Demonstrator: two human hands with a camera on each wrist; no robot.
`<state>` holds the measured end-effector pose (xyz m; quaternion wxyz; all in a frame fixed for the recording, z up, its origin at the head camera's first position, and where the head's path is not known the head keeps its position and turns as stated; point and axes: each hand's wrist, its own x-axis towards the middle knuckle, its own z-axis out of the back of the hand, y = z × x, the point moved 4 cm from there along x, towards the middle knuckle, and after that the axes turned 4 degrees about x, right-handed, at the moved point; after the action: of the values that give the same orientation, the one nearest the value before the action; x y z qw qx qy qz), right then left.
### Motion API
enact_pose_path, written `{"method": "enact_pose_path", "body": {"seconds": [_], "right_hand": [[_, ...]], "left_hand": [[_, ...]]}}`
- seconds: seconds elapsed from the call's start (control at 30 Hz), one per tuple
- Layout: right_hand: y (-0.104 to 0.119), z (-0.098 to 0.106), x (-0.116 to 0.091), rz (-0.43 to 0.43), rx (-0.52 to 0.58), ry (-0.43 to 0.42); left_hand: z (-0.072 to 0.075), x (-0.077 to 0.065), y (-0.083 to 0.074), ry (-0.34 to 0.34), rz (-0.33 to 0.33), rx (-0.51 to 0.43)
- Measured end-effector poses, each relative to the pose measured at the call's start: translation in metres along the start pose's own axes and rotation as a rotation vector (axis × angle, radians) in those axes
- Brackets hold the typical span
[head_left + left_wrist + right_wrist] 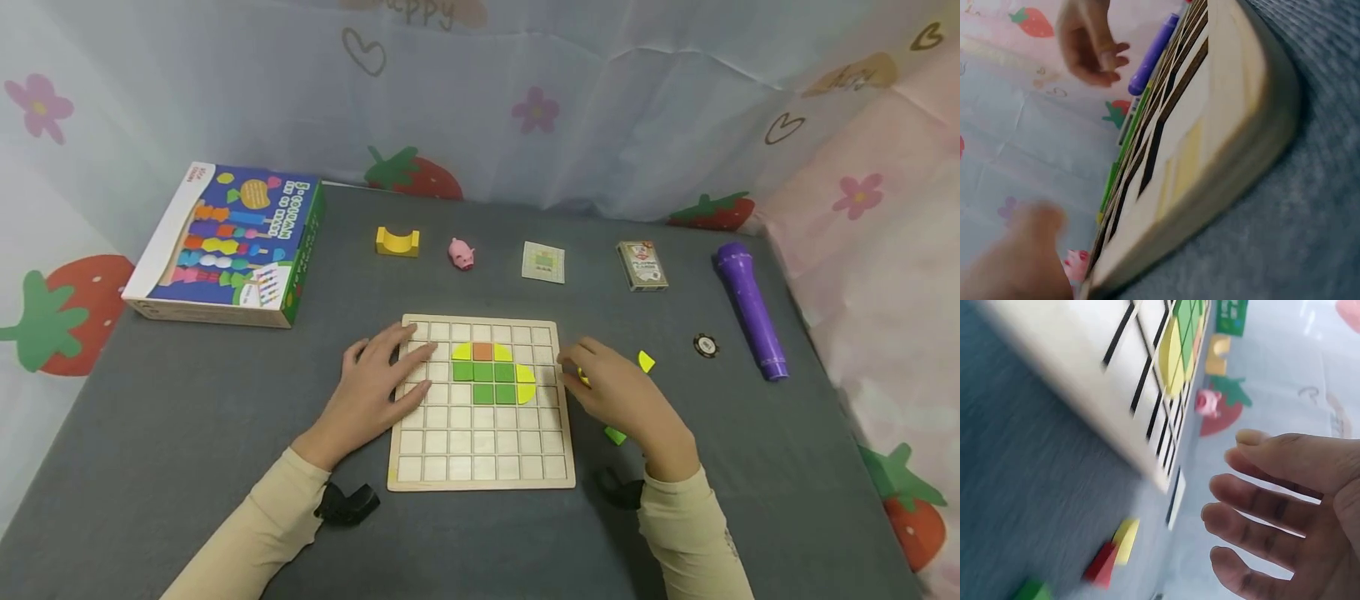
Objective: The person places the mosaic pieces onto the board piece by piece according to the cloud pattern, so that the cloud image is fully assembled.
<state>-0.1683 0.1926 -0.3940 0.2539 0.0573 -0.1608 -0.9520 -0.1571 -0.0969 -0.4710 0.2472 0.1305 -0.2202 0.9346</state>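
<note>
A square wooden grid board [483, 468] lies on the table. Green square tiles [483, 372], an orange tile [482, 352] and yellow rounded tiles [526, 392] fill some of its cells. My left hand [363, 392] is spread over the board's left edge, fingers extended. Beyond the right edge hovers my right hand [626, 400], its fingers loosely bent; the right wrist view shows nothing between them. Under and around it lie loose pieces: a yellow one [646, 361] and a green one [616, 435]. A red piece [1101, 564] touches a yellow one in the right wrist view.
Behind the board stand a toy box [225, 242], a yellow arched block [397, 242], a pink pig [461, 253], a pattern card [543, 262] and a playing-card box [642, 266]. To the right are a round chip [706, 346] and a purple cylinder [752, 310].
</note>
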Motion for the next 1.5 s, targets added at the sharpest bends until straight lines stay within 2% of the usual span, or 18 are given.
{"method": "enact_pose_path", "body": {"seconds": [0.07,0.13,0.23,0.33,0.53,0.63,0.83,0.93,1.13,1.3,1.4,1.5], "right_hand": [[-0.005,0.001,-0.006,-0.026,0.002,-0.001],[-0.01,0.001,-0.012,-0.044,0.008,-0.005],[-0.016,0.001,-0.02,-0.048,0.015,-0.017],[-0.021,0.0,-0.027,-0.052,0.034,-0.025],[-0.03,0.0,-0.039,-0.102,0.06,-0.015],[-0.035,0.002,-0.045,-0.165,0.07,0.019],[-0.047,-0.002,-0.062,-0.346,0.104,0.179],[-0.048,-0.008,-0.066,-0.382,0.139,0.232],[-0.044,-0.01,-0.069,-0.346,0.163,0.2],[-0.038,-0.009,-0.067,-0.316,0.136,0.182],[-0.035,-0.007,-0.064,-0.313,0.11,0.178],[-0.026,-0.006,-0.054,-0.269,0.092,0.155]], "left_hand": [[-0.002,0.001,-0.008,0.03,-0.068,-0.003],[-0.005,0.001,-0.013,0.08,-0.106,0.013],[-0.011,0.0,-0.016,0.152,-0.109,0.041],[-0.013,0.0,-0.015,0.181,-0.086,0.037],[-0.013,-0.001,-0.014,0.147,-0.08,-0.016],[-0.013,-0.001,-0.013,0.133,-0.059,-0.034],[-0.008,-0.001,-0.002,0.026,0.14,0.011],[-0.006,-0.002,0.001,0.018,0.19,0.033],[-0.007,-0.002,0.003,0.048,0.193,0.057],[-0.006,-0.002,0.005,0.043,0.189,0.051],[-0.005,-0.001,0.005,0.043,0.19,0.033],[-0.004,-0.001,0.006,0.04,0.196,0.008]]}}
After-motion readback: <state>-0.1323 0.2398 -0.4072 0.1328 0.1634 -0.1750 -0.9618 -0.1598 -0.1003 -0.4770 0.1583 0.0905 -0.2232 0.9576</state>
